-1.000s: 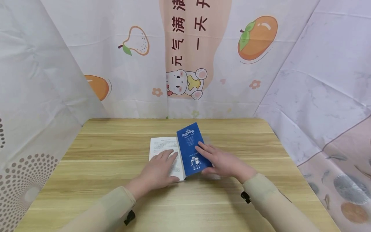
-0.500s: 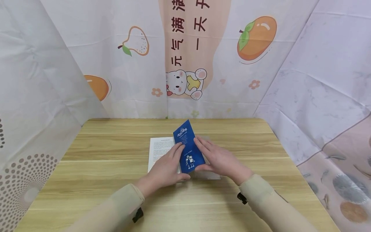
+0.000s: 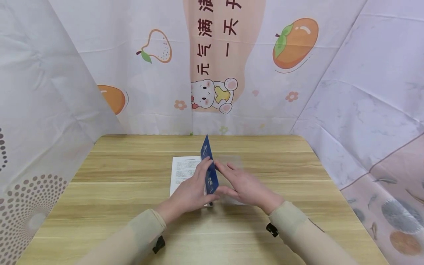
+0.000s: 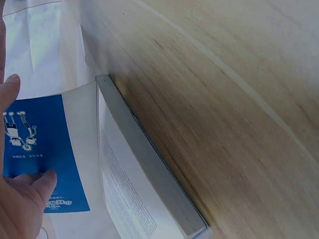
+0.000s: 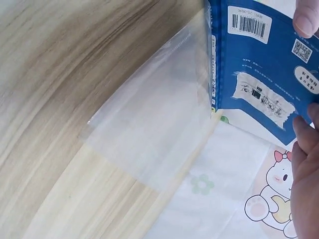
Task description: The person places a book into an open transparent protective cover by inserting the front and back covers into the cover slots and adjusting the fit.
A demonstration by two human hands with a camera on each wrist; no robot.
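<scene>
A book lies on the wooden table, its printed page (image 3: 185,171) facing up. Its blue cover (image 3: 204,147) stands nearly upright along the right side. My left hand (image 3: 190,191) reaches over the page, with fingertips on the cover's inner blue flap (image 4: 42,129); a white strip shows beside that flap in the left wrist view. On the other side, my right hand (image 3: 248,187) has its fingers and thumb against the outer face (image 5: 249,55), which bears a barcode label and a QR code. A clear plastic sheet (image 5: 149,109) extends from the spine onto the table.
The wooden table (image 3: 132,154) reaches back to a hanging cloth (image 3: 149,92) printed with fruit and a cartoon animal. More cloth (image 3: 357,92) hangs at the right side. Black clips (image 3: 159,244) show below both sleeves.
The blue cover has swung up from a low slant on the right to nearly upright. My right hand has moved left with it, and my left hand has shifted right onto the flap.
</scene>
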